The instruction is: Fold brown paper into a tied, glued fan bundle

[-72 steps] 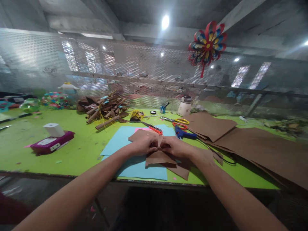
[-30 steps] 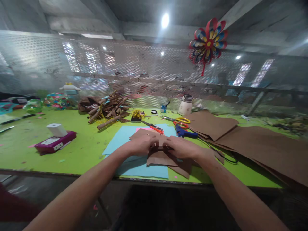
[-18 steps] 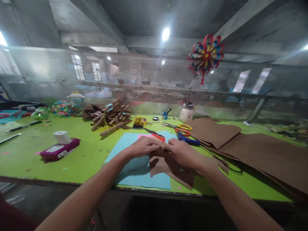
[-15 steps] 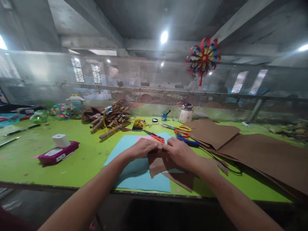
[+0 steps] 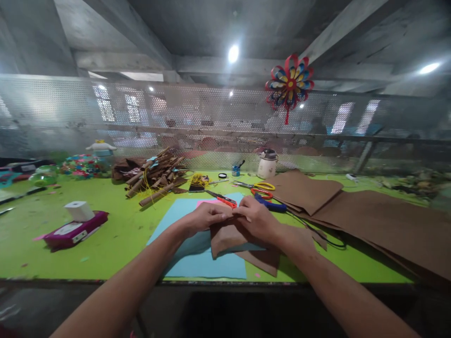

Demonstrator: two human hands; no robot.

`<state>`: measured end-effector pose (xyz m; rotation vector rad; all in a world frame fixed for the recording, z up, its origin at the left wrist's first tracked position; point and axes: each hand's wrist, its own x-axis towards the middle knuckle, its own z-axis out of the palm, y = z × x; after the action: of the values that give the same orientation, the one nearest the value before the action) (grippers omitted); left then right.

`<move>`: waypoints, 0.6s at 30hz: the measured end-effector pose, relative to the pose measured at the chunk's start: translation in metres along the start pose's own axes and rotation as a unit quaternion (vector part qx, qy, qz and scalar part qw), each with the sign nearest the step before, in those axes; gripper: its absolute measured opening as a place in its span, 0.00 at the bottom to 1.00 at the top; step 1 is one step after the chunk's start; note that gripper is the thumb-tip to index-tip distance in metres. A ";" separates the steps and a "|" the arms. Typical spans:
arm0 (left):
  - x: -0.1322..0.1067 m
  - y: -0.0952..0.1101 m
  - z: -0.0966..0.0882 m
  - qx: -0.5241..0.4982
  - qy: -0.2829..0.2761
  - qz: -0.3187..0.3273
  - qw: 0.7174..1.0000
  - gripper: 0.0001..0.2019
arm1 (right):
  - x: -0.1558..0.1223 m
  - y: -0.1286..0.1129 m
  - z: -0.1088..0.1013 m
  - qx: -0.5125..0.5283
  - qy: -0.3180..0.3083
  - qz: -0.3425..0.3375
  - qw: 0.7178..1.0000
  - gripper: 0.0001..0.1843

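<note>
Between my hands is a piece of brown paper [image 5: 227, 237], its far edge pinched and its near part hanging down over light blue sheets [image 5: 204, 266]. My left hand [image 5: 204, 218] is closed on the left end of that edge, thumb on top. With bent fingers my right hand [image 5: 259, 218] grips the same edge further right. Just beyond the fingers lies a red-handled cutting tool [image 5: 227, 201] on a pink sheet. A blue-handled tool [image 5: 271, 204], perhaps a glue gun, rests beside my right hand. Another brown scrap [image 5: 262, 261] lies below the held paper.
Large brown paper sheets [image 5: 373, 220] cover the right side. Scissors [image 5: 262, 186], a blue ink bottle [image 5: 236, 171] and a white flask [image 5: 268, 165] stand or lie at the back. Rolled brown paper [image 5: 158, 176] is piled back left, near a purple tissue pack [image 5: 75, 232].
The whole view has shifted slightly, so things appear a little further left. Both hands still hold the brown paper, its hanging part now slightly more curved.
</note>
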<state>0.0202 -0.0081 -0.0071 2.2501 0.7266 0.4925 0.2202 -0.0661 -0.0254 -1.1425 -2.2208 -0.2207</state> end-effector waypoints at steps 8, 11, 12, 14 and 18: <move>0.004 -0.001 -0.001 0.047 -0.014 0.067 0.997 0.18 | 0.002 0.017 -0.013 0.361 -0.078 0.237 0.899 0.15; 0.005 -0.001 0.000 0.078 -0.006 0.095 0.992 0.17 | 0.001 0.017 -0.011 0.372 -0.105 0.286 0.877 0.22; 0.006 -0.002 0.001 0.086 -0.003 0.102 0.991 0.17 | 0.001 0.017 -0.010 0.374 -0.110 0.291 0.874 0.23; 0.006 -0.002 0.002 0.101 0.001 0.108 0.989 0.16 | 0.001 0.016 -0.007 0.383 -0.110 0.298 0.867 0.22; 0.007 -0.006 0.003 0.109 0.011 0.109 0.988 0.16 | 0.002 0.016 -0.005 0.376 -0.097 0.291 0.875 0.20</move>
<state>0.0254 -0.0019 -0.0122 2.5497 0.5696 0.5664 0.2338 -0.0571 -0.0221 -1.3141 -1.7165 0.9600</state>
